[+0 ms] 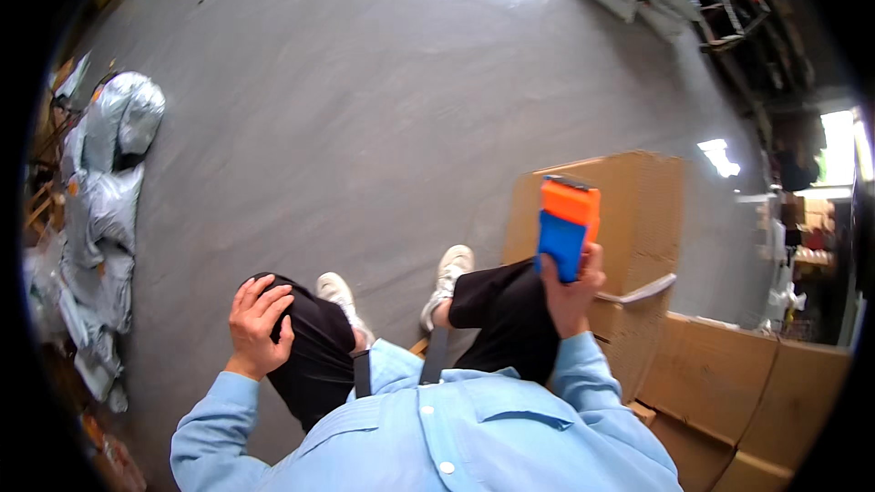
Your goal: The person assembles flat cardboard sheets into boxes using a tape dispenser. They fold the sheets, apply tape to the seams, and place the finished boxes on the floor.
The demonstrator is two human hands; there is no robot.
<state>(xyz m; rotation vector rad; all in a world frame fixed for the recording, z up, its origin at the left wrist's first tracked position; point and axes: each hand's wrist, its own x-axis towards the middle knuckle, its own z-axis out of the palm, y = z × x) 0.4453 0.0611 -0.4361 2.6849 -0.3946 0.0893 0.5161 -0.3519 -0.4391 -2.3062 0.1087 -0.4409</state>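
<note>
A smooth grey floor (301,128) lies beneath a brown cardboard box (711,369). On black fabric trousers (319,369), the bare left hand (256,326) rests, fingers slightly spread. The bare right hand (572,299) grips an orange-and-blue rectangular block (569,226) by its blue lower end; the orange end projects beyond the fingers.

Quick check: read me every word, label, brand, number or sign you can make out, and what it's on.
No text can be read.
Orange-and-blue object in the right hand: blurred, no lettering legible.
Cardboard: no print legible.
Silver bags: orange marks, too small to read.
</note>
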